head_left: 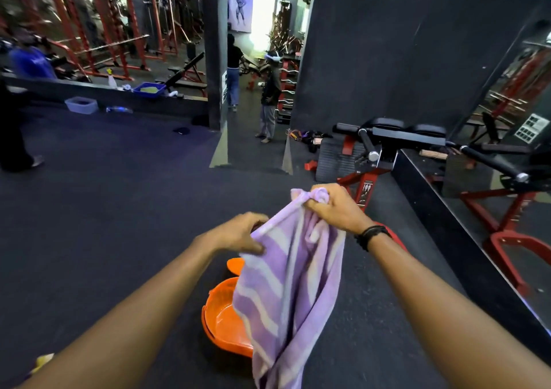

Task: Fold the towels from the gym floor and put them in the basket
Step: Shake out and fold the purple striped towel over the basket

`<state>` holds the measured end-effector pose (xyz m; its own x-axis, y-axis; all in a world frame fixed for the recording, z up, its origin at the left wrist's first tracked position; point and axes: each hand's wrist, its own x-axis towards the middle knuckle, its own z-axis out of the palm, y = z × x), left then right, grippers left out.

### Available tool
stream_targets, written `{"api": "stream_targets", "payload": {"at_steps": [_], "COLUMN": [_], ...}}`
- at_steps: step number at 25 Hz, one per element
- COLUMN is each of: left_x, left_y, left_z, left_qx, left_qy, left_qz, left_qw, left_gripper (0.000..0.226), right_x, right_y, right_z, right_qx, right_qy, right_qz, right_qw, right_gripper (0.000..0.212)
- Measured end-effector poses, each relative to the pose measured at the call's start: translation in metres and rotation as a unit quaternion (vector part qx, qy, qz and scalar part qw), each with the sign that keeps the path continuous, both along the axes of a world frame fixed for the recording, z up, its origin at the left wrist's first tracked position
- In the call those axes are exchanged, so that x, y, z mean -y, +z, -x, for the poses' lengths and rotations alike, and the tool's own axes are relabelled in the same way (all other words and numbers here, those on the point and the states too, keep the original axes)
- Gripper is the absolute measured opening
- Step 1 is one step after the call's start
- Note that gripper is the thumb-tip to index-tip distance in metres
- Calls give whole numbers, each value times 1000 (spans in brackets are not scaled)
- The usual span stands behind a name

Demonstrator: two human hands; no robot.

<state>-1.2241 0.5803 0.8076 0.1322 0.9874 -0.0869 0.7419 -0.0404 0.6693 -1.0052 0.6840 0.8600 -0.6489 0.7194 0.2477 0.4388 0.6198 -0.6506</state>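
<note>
Both hands hold up the purple striped towel (286, 284): the left hand (238, 235) pinches its edge, the right hand (334, 208) has a clenched grip on a bunched corner. The towel hides most of the orange basket (223, 326).

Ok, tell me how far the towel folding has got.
Done: nothing visible; the part of the orange basket that shows holds no towel. In hand: left hand and right hand grip the top edge of the purple striped towel, which hangs unfolded over the basket. Left: fold it and put it in.
</note>
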Motion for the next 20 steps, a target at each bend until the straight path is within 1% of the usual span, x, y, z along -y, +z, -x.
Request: {"api": "stream_targets", "payload": {"at_steps": [1,2,3,4,5,6,7,8,9,10,11,12,14,16,17,18,19,20], "left_x": [4,10,16,22,27,30,30,28,24,19,12,6,-4,-11,-14,-17,-19,-21], "left_y": [-15,-28,-38,-45,-46,-45,-40,-33,-27,-22,-18,-14,-10,-6,-5,-4,-3,-3], "left_z": [10,19,27,34,36,33,26,16,3,-11,-25,-38,-57,-70,-75,-79,-82,-84], "left_qx": [-62,-100,-94,-45,44,156,265,344,390,412,425,440,494,560,588,605,613,611], "left_qy": [-4,-7,-2,9,36,82,125,155,175,189,211,231,274,329,356,378,392,398], "left_qz": [53,98,121,123,105,80,54,32,15,6,3,5,12,15,13,9,4,-2], "left_qw": [997,990,988,991,993,981,954,926,904,892,880,868,825,760,726,701,686,685], "left_gripper": [22,24,26,27,25,20,11,11,16,16,13,11,10,12,12,12,12,13], "right_x": [-2,-5,-8,-12,-15,-17,-18,-17,-15,-13,-10,-7,-3,0,0,0,1,4], "right_y": [2,5,8,11,10,9,4,1,-3,-7,-9,-11,-16,-22,-24,-26,-27,-28], "right_z": [-4,-10,-18,-25,-32,-37,-38,-36,-32,-26,-19,-12,1,7,8,9,10,11], "right_qx": [-37,-67,-87,-97,-94,-83,-73,-71,-73,-81,-96,-106,-115,-118,-126,-134,-140,-141], "right_qy": [-45,-94,-145,-187,-214,-227,-235,-243,-247,-247,-245,-242,-235,-245,-249,-242,-230,-219], "right_qz": [1,2,1,2,3,9,26,53,82,114,147,173,191,171,162,154,147,142], "right_qw": [998,993,986,978,972,970,969,966,963,959,954,949,946,947,947,948,952,955], "right_gripper": [38,41,43,42,40,35,28,19,22,34,41,41,33,21,19,21,22,20]}}
